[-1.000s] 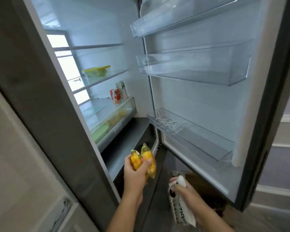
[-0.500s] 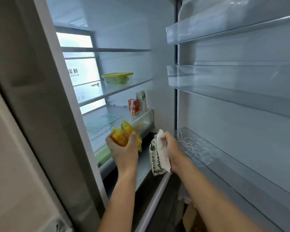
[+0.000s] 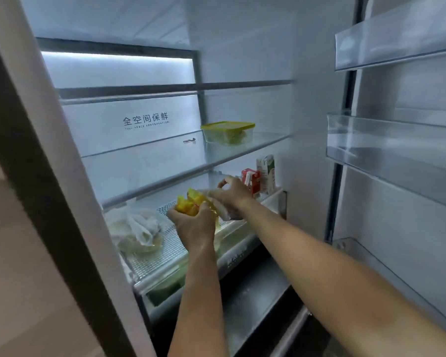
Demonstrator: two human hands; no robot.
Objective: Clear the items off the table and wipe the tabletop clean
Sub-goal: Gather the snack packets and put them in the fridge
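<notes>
Inside the open fridge (image 3: 242, 52), above its perforated shelf (image 3: 165, 253), the left hand (image 3: 195, 228) clenches two yellow plastic-wrapped packets (image 3: 188, 204); the right hand (image 3: 233, 194) grasps a white pouch (image 3: 225, 215). Stowing cleared items, I judge; next, set them down and release.

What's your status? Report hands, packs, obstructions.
Left hand grips yellow packs. Right hand holds white pack. Both over lower shelf. Bag left of hands, cartons right.
</notes>
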